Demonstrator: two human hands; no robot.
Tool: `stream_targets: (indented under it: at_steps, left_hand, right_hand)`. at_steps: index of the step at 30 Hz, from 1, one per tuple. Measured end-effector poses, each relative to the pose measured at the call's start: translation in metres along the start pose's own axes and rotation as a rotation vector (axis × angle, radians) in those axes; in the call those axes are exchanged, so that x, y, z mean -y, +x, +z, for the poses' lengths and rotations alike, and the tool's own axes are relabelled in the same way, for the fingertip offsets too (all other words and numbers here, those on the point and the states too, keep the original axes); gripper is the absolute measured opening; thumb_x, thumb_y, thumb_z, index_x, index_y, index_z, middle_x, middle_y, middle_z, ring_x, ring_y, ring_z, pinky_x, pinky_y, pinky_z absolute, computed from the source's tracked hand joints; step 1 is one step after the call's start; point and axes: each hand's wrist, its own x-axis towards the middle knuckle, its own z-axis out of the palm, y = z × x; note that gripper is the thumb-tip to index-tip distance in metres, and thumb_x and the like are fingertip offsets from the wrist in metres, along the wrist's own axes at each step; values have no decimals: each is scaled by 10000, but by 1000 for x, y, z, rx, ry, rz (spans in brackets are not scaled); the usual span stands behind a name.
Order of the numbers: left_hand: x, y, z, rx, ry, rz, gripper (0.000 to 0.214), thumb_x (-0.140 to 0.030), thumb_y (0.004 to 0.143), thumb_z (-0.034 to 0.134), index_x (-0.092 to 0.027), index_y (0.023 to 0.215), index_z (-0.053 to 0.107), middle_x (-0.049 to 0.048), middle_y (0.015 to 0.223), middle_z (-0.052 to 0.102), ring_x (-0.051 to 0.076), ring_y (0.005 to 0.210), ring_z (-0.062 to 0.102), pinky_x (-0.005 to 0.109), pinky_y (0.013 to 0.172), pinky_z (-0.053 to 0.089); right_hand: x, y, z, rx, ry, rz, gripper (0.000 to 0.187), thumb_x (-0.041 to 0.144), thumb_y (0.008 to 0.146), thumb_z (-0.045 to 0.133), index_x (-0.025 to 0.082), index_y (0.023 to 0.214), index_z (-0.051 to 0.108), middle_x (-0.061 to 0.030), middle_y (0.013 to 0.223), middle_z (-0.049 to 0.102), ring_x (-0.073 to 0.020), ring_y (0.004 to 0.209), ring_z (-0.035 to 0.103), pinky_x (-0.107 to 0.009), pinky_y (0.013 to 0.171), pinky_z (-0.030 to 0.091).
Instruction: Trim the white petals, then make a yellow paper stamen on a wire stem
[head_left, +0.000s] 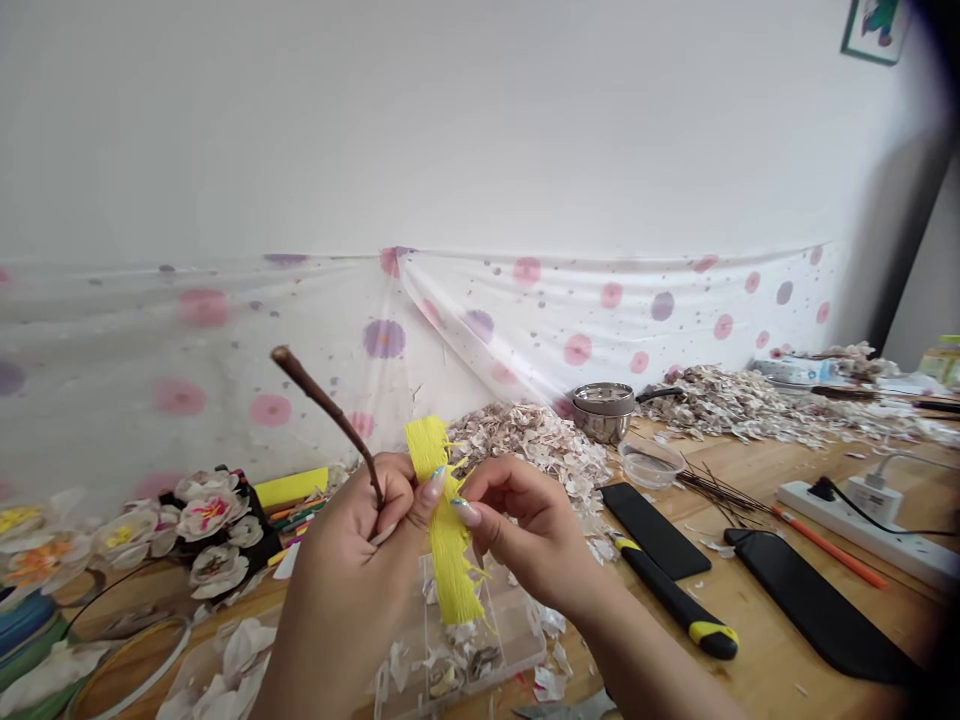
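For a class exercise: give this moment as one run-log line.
left hand: holds twig, yellow strip | right hand: at strip's frayed edge | below: clear divided box

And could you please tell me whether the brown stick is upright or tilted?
Tilted: the brown stick juts from the left hand at a slant, its free end up and toward the picture's left.
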Motion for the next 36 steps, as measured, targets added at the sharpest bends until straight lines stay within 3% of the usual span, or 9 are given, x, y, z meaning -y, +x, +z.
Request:
stream_targets:
  at_steps: [3,8,13,17,20,25,31,34,36]
  left_hand:
    - [0,0,0,9,17,0,422,-352,861,573,-233,629,241,-58,634,356,122,588,324,228,562,327]
    - [-3,-1,1,47,31,12,415,-326,867,545,-234,629,219,-55,616,341,121,579,326,226,561,332]
    - [1,-2,2,86,39,8,413,-338,866,545,-237,625,225,-53,615,324,125,566,309,230,530,322]
    - [6,-1,1,150,42,10,427,-361,866,560,-239,622,233,-52,611,343,123,554,311,222,502,326]
    - [4,-1,1,121,31,-10,432,-362,865,560,-238,624,224,-49,617,349,121,561,310,221,505,321]
    - [-2,-2,2,78,32,-22,420,-370,852,555,-237,620,231,-37,634,414,126,580,378,230,506,327]
    - [-1,-3,4,80,39,4,416,-355,844,563,-237,620,233,-51,620,370,122,577,343,228,534,341]
    - [-2,-4,3,72,49,-4,412,-357,839,568,-234,614,246,-56,618,361,118,568,337,230,528,334]
    - [-2,-5,2,73,29,-9,413,-359,850,557,-232,616,241,-46,646,426,122,609,398,231,542,340]
  right_hand:
    - [-3,-1,-2,-32,-49,-61,257,425,877,637,197,794,551,29,655,522,-91,533,452,-223,493,411]
    - [-1,-4,-2,-117,-395,-232,305,337,968,485,199,696,486,29,606,481,-100,539,439,-230,509,350]
    - [5,-6,1,-161,-586,-228,384,331,981,402,214,617,362,46,531,394,-93,469,362,-239,469,261]
    - [7,-6,1,-107,-558,-190,433,372,989,378,218,588,317,54,500,345,-88,443,321,-246,452,223]
    - [8,-6,0,-99,-501,-176,484,432,988,394,214,561,324,52,485,342,-85,439,311,-246,444,216]
    - [11,-6,-1,-79,-391,-136,433,499,963,443,196,655,478,34,545,454,-98,492,398,-228,477,295]
    - [9,-5,1,-122,-546,-192,408,389,967,439,203,605,404,42,521,416,-89,471,364,-229,469,269]
    - [8,-4,-3,-67,-495,-182,500,491,969,427,204,561,383,50,476,372,-82,437,338,-230,440,241]
    - [9,-3,-8,-35,-375,-148,540,587,950,417,194,582,455,31,498,438,-88,451,398,-224,444,284]
